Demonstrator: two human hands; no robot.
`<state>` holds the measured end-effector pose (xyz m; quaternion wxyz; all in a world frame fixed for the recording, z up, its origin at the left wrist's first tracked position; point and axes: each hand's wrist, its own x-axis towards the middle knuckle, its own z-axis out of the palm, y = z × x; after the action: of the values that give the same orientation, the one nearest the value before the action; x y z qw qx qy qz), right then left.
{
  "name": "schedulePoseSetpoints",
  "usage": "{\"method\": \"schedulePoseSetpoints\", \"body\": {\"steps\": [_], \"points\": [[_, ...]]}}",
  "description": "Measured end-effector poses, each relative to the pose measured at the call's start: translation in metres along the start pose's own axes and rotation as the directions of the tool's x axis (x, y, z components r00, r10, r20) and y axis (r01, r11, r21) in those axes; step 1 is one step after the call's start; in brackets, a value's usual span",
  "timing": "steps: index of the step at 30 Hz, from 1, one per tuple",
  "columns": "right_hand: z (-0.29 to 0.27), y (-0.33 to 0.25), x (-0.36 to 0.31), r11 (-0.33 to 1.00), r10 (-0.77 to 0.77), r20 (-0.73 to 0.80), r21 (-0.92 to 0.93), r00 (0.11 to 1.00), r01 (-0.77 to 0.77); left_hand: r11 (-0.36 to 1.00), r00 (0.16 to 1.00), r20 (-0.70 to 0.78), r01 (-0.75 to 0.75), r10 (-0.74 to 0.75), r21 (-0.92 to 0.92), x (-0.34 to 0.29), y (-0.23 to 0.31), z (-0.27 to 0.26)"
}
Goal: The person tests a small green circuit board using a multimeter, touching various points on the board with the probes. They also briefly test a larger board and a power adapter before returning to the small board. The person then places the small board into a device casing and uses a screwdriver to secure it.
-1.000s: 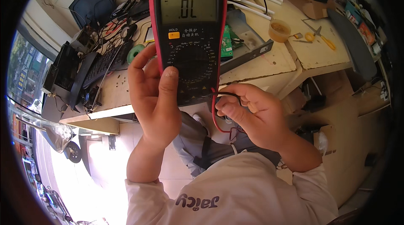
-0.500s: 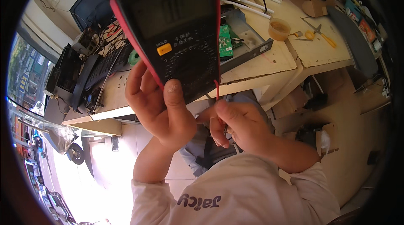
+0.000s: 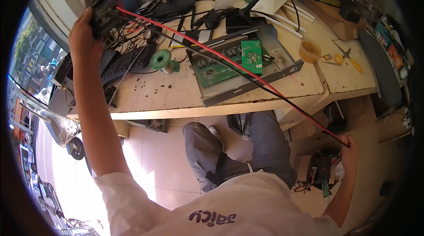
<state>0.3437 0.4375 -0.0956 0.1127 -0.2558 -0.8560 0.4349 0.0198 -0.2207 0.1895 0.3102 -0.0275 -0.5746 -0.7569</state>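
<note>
At the upper left, my left hand (image 3: 86,37) grips a dark multimeter (image 3: 102,4) with a red edge, held up above the cluttered end of the table. A red test lead (image 3: 194,43) and a black test lead (image 3: 212,55) run taut from it across the table to the lower right. There my right hand (image 3: 350,147), arm stretched out, is closed on both leads. Beneath the leads lies an open grey metal case (image 3: 251,88) with green circuit boards; a smaller green board (image 3: 251,57) rests on top.
A spool of green-rimmed solder wire (image 3: 161,60) stands near a black keyboard (image 3: 126,66). To the right are a tub of brownish stuff (image 3: 310,50) and yellow-handled scissors (image 3: 351,61). Below the table's right side sits a box of electronic parts (image 3: 322,169).
My left hand has carried the multimeter from close in front to the far upper left. My right hand has moved out to the lower right, and the leads are now stretched between them.
</note>
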Motion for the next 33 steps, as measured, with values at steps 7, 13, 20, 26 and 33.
{"method": "schedulePoseSetpoints", "body": {"steps": [7, 13, 20, 26, 33], "points": [[-0.083, 0.018, 0.02, 0.976, 0.168, -0.351, 0.19, 0.921, -0.106, 0.91, 0.914, 0.002, 0.404, -0.406, 0.088, 0.012, -0.12, 0.069], [-0.09, -0.078, 0.061, 0.841, -0.145, -0.449, 0.414, 0.882, 0.349, 0.734, 0.759, -0.169, 0.651, -0.629, 0.196, -0.011, -0.208, 0.114], [0.006, -0.201, 0.06, 0.567, -0.718, -0.256, 0.324, 0.647, 0.757, 0.441, 0.974, 0.039, -0.136, 0.224, 0.887, -0.015, -0.243, 0.089], [0.068, -0.288, 0.062, 0.192, -0.951, 0.277, 0.182, 0.138, 0.964, 0.855, 0.441, 0.894, -0.49, 0.073, 0.172, -0.19, -0.097, 0.14], [0.119, -0.29, 0.065, 0.189, -0.95, 0.311, 0.475, 0.037, 0.859, 0.778, 0.308, 0.924, -0.628, 0.226, 0.019, -0.248, -0.107, 0.136]]}}
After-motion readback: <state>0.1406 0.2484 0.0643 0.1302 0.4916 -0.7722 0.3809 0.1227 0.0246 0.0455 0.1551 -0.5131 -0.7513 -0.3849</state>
